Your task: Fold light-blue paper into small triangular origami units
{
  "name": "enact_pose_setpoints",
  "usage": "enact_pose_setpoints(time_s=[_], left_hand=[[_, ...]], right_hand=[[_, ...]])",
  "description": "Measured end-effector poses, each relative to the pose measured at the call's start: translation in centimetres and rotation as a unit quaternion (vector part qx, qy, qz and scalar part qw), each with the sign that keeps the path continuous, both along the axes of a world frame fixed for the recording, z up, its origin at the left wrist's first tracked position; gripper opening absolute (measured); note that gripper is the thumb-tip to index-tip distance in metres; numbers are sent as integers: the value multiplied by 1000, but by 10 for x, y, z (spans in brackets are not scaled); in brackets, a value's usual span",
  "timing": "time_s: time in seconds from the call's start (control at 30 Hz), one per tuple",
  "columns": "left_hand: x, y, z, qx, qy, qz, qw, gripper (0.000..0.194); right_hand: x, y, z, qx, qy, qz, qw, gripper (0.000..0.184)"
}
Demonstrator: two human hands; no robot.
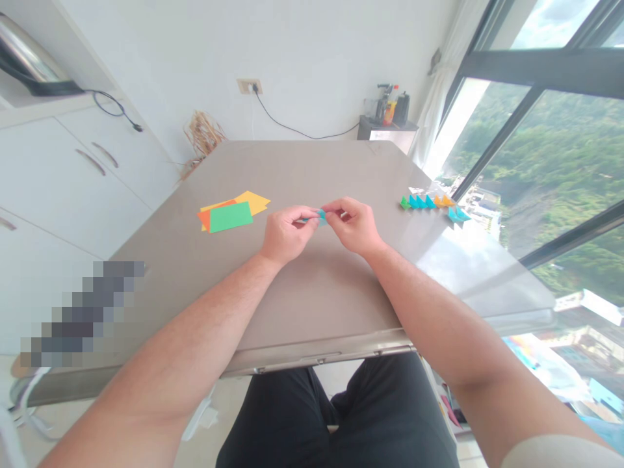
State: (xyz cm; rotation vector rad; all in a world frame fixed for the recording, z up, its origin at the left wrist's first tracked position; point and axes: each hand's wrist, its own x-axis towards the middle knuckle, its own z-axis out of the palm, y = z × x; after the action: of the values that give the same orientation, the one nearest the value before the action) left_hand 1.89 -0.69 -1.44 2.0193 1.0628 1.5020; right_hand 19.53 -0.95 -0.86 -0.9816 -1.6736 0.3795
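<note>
Between my two hands, above the middle of the table, is a small piece of blue folded paper (321,215). My left hand (288,233) pinches its left side, and the fingers of my right hand (351,224) close on its right side. Most of the paper is hidden by the fingertips, so its shape cannot be made out. To the left of my left hand lie a green sheet of paper (231,217), an orange sheet (203,221) and yellow sheets (256,199), overlapping. Off to the right stands a row of small folded paper boats (422,202) in green, blue and orange.
The grey-brown table (302,169) runs to the white wall, with its front edge at my lap. Two blue paper boats (458,214) sit near the right edge by the window. A low cabinet (390,133) with bottles stands behind. A blurred-out object (88,315) lies at the left.
</note>
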Motion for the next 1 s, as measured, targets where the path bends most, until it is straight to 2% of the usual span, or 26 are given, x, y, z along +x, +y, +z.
enact_pose_setpoints(time_s=[0.13,0.23,0.37,0.7,1.0], left_hand=[[0,0,0,-50,-9,10,999,11],[1,1,-1,-56,-42,1,998,18],[1,1,-1,-66,-32,-10,997,17],[1,2,0,-91,-24,-15,995,12],[-1,6,-4,-108,-28,-19,994,12]], right_hand=[[0,0,0,-44,10,1,999,13],[1,-1,1,-65,21,7,998,11],[1,-1,2,-84,17,10,996,12],[2,0,1,-76,1,15,997,10],[3,-1,3,-102,-17,40,994,17]])
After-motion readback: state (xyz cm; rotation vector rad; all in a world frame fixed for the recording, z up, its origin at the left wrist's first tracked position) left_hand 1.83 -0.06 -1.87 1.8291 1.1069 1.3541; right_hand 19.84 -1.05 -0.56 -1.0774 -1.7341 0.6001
